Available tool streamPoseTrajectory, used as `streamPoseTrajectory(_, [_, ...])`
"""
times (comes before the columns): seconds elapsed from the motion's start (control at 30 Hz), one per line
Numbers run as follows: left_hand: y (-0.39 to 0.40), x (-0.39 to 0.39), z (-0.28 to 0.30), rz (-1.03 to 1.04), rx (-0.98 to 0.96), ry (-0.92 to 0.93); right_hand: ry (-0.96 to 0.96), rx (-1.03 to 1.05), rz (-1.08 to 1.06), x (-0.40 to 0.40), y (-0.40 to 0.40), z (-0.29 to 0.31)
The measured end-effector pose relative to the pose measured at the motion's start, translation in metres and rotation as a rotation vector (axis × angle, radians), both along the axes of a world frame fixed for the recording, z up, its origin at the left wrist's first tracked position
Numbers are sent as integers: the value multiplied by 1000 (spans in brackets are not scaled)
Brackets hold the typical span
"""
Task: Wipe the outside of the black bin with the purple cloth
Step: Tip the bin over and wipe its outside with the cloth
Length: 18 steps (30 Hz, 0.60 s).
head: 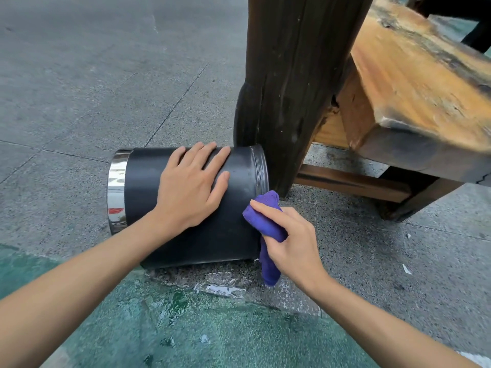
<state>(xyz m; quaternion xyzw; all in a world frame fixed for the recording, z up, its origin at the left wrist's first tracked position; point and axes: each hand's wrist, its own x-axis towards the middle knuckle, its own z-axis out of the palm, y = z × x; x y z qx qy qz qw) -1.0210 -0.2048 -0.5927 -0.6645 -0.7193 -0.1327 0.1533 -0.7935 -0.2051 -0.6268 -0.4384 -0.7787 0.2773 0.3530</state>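
The black bin (pixel 212 235) lies on its side on the stone floor, its shiny chrome rim (pixel 116 189) facing left and its other end against a dark wooden post. My left hand (pixel 191 184) rests flat on top of the bin, fingers spread, holding nothing. My right hand (pixel 289 240) grips the bunched purple cloth (pixel 265 224) and presses it against the bin's right end; a tail of cloth hangs down to the floor.
A thick dark wooden post (pixel 287 88) stands right behind the bin. A heavy wooden bench (pixel 414 83) extends to the right with a low crossbar (pixel 350 181). Grey paving spreads to the left and a green painted patch (pixel 186 328) lies near me.
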Motion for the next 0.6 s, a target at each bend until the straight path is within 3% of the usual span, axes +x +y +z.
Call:
streamPoseTrajectory(0.4, [27, -16, 2, -86, -164, -37, -66, -108, -6, -15, 20, 21])
streamPoseTrajectory(0.6, [25, -19, -7, -68, -134, -67, -177, -14, 22, -17, 23, 21])
